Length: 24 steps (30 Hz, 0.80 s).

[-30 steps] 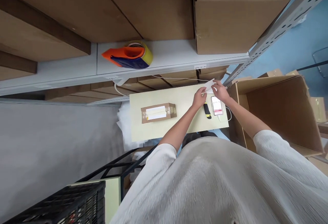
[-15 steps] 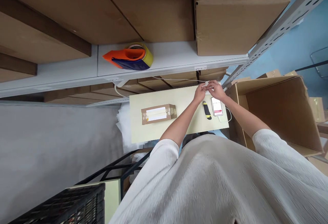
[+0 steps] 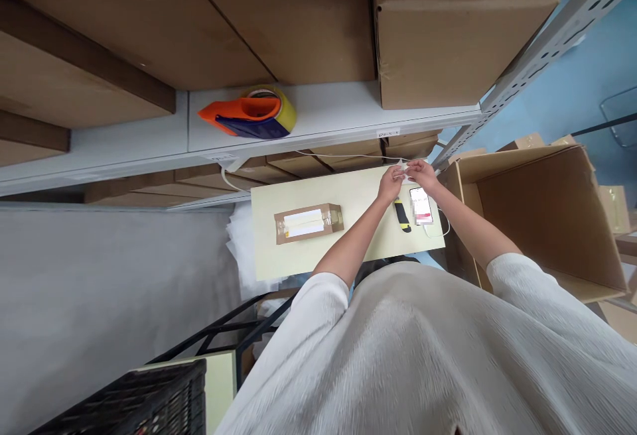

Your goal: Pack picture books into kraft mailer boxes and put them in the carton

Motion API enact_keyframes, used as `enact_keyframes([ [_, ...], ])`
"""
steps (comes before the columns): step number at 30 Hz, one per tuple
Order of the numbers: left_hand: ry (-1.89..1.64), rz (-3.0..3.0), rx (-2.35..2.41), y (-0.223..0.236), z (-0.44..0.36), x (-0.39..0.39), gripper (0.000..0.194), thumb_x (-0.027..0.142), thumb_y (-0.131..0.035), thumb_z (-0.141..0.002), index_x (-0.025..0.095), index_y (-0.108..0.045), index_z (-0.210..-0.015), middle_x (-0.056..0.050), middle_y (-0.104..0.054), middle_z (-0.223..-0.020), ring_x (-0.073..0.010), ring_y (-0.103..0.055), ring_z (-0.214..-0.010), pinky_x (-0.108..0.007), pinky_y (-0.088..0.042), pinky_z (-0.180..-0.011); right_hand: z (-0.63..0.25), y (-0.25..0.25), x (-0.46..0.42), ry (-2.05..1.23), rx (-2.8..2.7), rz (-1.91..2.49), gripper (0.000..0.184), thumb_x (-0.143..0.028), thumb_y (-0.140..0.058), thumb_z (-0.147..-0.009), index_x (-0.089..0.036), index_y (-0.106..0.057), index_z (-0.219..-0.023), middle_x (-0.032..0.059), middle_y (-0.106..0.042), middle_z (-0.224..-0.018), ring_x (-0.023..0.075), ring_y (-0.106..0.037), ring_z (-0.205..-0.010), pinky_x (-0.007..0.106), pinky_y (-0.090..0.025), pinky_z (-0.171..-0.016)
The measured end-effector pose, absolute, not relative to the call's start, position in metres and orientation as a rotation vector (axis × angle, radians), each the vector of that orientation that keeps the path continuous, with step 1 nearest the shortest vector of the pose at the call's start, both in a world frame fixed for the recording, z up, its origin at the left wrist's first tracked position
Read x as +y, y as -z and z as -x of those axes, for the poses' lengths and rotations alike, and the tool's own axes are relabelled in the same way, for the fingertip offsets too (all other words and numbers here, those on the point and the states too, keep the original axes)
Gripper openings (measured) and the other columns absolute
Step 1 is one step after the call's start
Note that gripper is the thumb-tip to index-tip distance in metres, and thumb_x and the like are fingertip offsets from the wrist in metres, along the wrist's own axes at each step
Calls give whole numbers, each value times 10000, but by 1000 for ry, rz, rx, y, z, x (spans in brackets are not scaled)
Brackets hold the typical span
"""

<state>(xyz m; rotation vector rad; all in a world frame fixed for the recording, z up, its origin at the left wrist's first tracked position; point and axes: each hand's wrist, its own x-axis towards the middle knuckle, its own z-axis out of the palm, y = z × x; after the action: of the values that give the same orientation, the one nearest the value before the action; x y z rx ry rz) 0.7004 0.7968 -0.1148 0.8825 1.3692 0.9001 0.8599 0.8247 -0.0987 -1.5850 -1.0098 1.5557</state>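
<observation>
My left hand [image 3: 391, 182] and my right hand [image 3: 422, 174] meet over the far right part of the pale yellow table [image 3: 355, 196]. Both are closed, with their fingertips pinching a small white piece [image 3: 402, 165] that looks like thin paper or film; its exact kind is too small to tell. Just below my hands lies a black and yellow utility knife [image 3: 402, 216]. Beside it rests a phone [image 3: 421, 207] with a lit screen and a white cable. A small taped cardboard box [image 3: 308, 221] with a white label lies farther left on the table.
Above the table runs a grey shelf [image 3: 343, 100] with cardboard boxes [image 3: 462, 47] and an orange and blue tape dispenser [image 3: 249, 115]. A large open carton [image 3: 537, 216] stands at the right. A black crate [image 3: 164, 402] is at lower left, and white sheets [image 3: 241, 249] hang by the table's left end.
My hands have shifted slightly toward me, and their fingers have changed position. More of the white piece now shows between them. The knife, phone and taped box stay put.
</observation>
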Motion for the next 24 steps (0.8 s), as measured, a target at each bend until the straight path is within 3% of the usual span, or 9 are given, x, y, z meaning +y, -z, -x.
enact_keyframes([
  [5,-946,-887,1381,111,-700,794,392,53,-700,-900,209,-730,-1258,-122,-818,-1245,-264,-766,-1246,-410,-580,-1100,-860,95,819,-1599,-988,1605,383,-311,-952,-690,-261,-690,-963,-13,-776,-857,188,-720,-877,366,-626,-842],
  [12,-973,-859,1405,107,-695,793,356,32,-728,-867,225,-746,-1166,-94,-826,-1140,-240,-786,-1167,-404,-587,-1091,-857,105,819,-1548,-1031,1557,471,-382,-1000,-625,-260,-641,-905,-27,-737,-760,190,-698,-797,371,-595,-812],
  [24,-986,-861,1434,104,-695,793,345,10,-714,-858,222,-738,-1129,-82,-832,-1091,-227,-799,-1135,-378,-603,-1052,-855,100,817,-1512,-1121,1474,485,-390,-983,-659,-284,-573,-895,-38,-741,-779,196,-719,-831,392,-595,-873],
])
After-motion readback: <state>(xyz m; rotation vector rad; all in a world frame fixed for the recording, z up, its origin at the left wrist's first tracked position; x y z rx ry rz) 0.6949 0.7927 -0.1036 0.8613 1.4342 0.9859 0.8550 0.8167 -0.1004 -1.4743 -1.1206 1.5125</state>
